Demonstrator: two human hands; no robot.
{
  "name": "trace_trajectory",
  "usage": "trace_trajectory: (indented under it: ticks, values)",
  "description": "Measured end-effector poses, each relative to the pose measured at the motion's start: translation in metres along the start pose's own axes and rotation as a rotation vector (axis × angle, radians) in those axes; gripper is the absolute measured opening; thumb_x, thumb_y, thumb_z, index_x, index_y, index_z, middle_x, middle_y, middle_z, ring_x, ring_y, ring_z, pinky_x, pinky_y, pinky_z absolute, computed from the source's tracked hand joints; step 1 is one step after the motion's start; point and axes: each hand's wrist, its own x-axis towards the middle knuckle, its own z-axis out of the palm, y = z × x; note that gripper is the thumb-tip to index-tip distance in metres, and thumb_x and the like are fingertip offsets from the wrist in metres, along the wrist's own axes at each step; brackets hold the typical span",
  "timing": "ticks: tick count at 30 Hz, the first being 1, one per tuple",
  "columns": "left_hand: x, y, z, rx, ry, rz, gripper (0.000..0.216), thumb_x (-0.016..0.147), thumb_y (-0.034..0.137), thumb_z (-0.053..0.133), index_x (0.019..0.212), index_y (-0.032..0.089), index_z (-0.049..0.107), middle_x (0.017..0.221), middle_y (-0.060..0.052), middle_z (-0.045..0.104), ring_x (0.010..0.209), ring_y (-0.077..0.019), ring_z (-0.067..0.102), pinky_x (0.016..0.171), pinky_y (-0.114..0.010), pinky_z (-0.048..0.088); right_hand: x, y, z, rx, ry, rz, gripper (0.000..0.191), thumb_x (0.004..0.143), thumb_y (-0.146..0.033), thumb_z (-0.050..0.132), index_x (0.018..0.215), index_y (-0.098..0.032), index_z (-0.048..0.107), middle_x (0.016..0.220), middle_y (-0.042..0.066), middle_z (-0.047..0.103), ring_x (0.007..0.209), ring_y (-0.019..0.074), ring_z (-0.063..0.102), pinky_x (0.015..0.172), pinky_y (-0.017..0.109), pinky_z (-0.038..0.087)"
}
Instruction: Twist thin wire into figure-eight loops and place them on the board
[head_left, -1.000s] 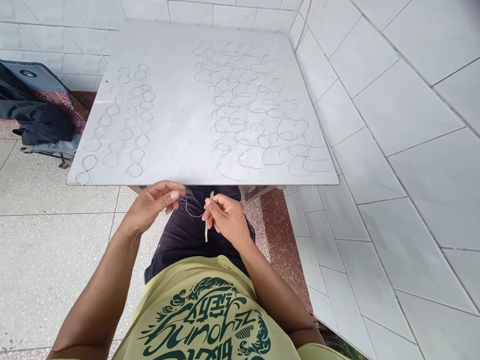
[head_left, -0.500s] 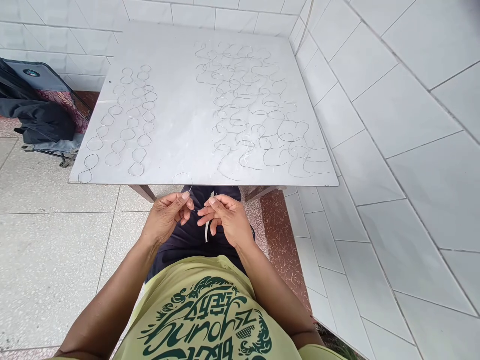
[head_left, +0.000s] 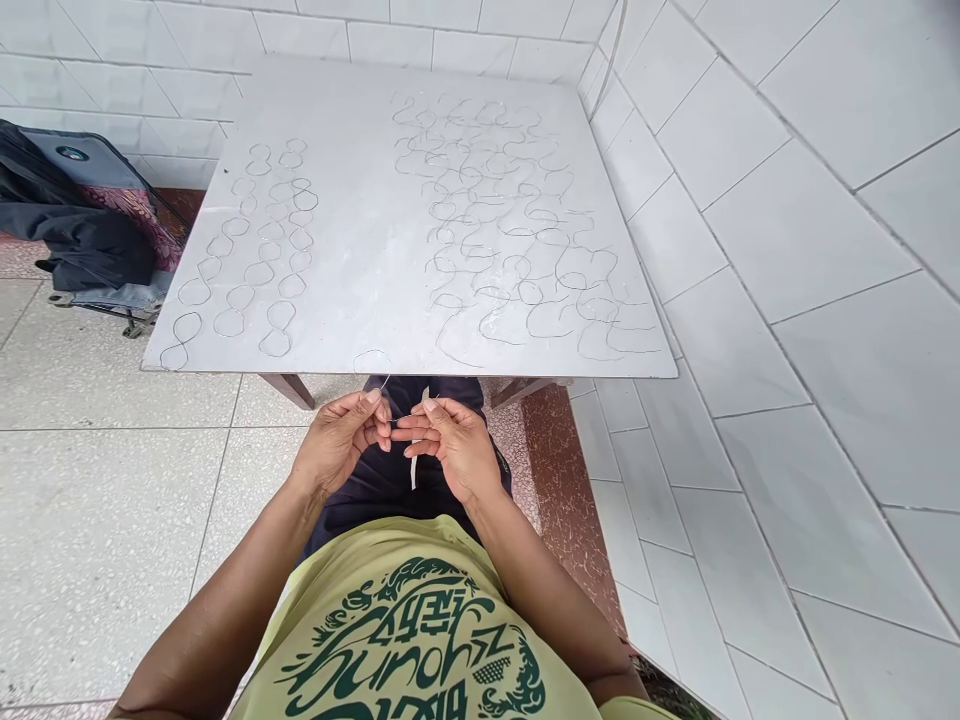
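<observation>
In front of the table's near edge, my left hand pinches a thin wire between thumb and forefinger. A curved length of it rises over the table edge. Close on the right, my right hand is closed thumb to forefinger on what looks like the same wire, with its other fingers stretched toward the left hand. Between the hands only a short piece of wire shows; the fingers hide the rest. Figure-eight wire loops lie in columns on the table's left. Loose curved wires spread over its right side.
The white table stands against tiled walls behind and to the right. A folding chair with dark cloth on it is at the left. A pale strip hangs over my dark trousers below the hands.
My hands stay nearly in place, with the fingers shifting slightly closer together. The wire's curved end has tilted and sits a little lower. The whole view has shifted slightly.
</observation>
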Motion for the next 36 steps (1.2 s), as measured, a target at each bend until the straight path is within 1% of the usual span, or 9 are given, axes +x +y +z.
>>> trace_trajectory:
  ticks: [5,12,16,19,22,25,28,31,36]
  values:
    - [0.001,-0.006,0.002,0.011,0.04,0.003,0.034,0.091,0.045,0.077,0.077,0.014,0.071,0.071,-0.003,0.065,0.061,-0.0119,0.062,0.06,-0.025,0.055,0.0,-0.001,-0.003,-0.033,-0.004,-0.007,0.044,0.083,-0.059,0.08,0.088,-0.018,0.068,0.083,0.01,0.08,0.074,0.0247,0.081,0.054,0.027,0.062]
    - [-0.002,-0.014,0.005,0.105,0.151,0.036,0.036,0.088,0.049,0.078,0.08,0.015,0.072,0.077,-0.003,0.064,0.061,-0.0137,0.062,0.053,-0.028,0.057,-0.001,-0.002,-0.009,-0.244,-0.06,-0.097,0.038,0.091,-0.055,0.072,0.087,-0.018,0.071,0.077,0.005,0.076,0.057,0.0145,0.072,0.044,0.02,0.051]
    - [-0.003,-0.017,0.005,0.154,0.167,0.043,0.038,0.092,0.051,0.073,0.082,0.015,0.072,0.076,-0.003,0.063,0.057,-0.0137,0.061,0.048,-0.028,0.056,-0.001,-0.002,-0.009,-0.192,-0.024,-0.079,0.037,0.089,-0.053,0.074,0.086,-0.016,0.07,0.077,0.007,0.077,0.056,0.0158,0.072,0.043,0.02,0.05]
    - [-0.004,-0.017,0.006,0.192,0.13,0.06,0.035,0.095,0.051,0.069,0.092,0.015,0.072,0.077,-0.002,0.063,0.059,-0.0143,0.062,0.05,-0.029,0.058,-0.001,-0.002,-0.009,-0.158,-0.005,-0.063,0.037,0.087,-0.052,0.076,0.085,-0.016,0.07,0.075,0.007,0.077,0.055,0.0163,0.072,0.042,0.02,0.049]
    - [-0.01,-0.017,0.006,0.353,0.158,0.199,0.032,0.096,0.045,0.069,0.116,0.019,0.067,0.088,-0.003,0.065,0.063,-0.015,0.065,0.053,-0.029,0.06,0.0,-0.002,-0.01,-0.147,-0.01,-0.076,0.035,0.087,-0.051,0.076,0.084,-0.016,0.07,0.074,0.007,0.076,0.054,0.0157,0.071,0.041,0.02,0.048]
    - [-0.018,-0.016,0.003,0.65,0.152,0.409,0.041,0.095,0.034,0.072,0.133,0.024,0.059,0.104,-0.005,0.067,0.07,-0.0142,0.069,0.061,-0.027,0.061,0.001,-0.002,-0.011,-0.139,-0.013,-0.097,0.034,0.088,-0.05,0.076,0.085,-0.016,0.07,0.074,0.006,0.076,0.053,0.0151,0.07,0.041,0.02,0.048]
    - [-0.022,-0.014,-0.002,0.975,0.035,0.606,0.026,0.098,0.026,0.069,0.124,0.023,0.066,0.115,-0.008,0.067,0.079,-0.0141,0.07,0.071,-0.027,0.06,0.003,-0.001,-0.012,-0.131,-0.014,-0.111,0.035,0.087,-0.05,0.076,0.085,-0.016,0.07,0.072,0.005,0.075,0.052,0.0144,0.068,0.041,0.02,0.048]
    - [-0.021,-0.013,-0.005,1.199,0.001,0.781,0.011,0.101,0.021,0.064,0.11,0.021,0.069,0.108,-0.007,0.069,0.091,-0.0172,0.07,0.08,-0.029,0.058,0.003,0.001,-0.012,-0.133,-0.013,-0.108,0.035,0.087,-0.051,0.076,0.085,-0.016,0.07,0.072,0.005,0.075,0.052,0.0143,0.068,0.041,0.02,0.048]
    - [-0.018,-0.016,-0.007,1.413,-0.031,0.807,0.008,0.104,0.022,0.058,0.109,0.018,0.063,0.102,-0.008,0.069,0.09,-0.0185,0.069,0.081,-0.031,0.058,0.003,0.005,-0.011,-0.11,0.01,-0.087,0.037,0.084,-0.052,0.079,0.081,-0.016,0.069,0.07,0.006,0.075,0.05,0.0149,0.068,0.039,0.02,0.049]
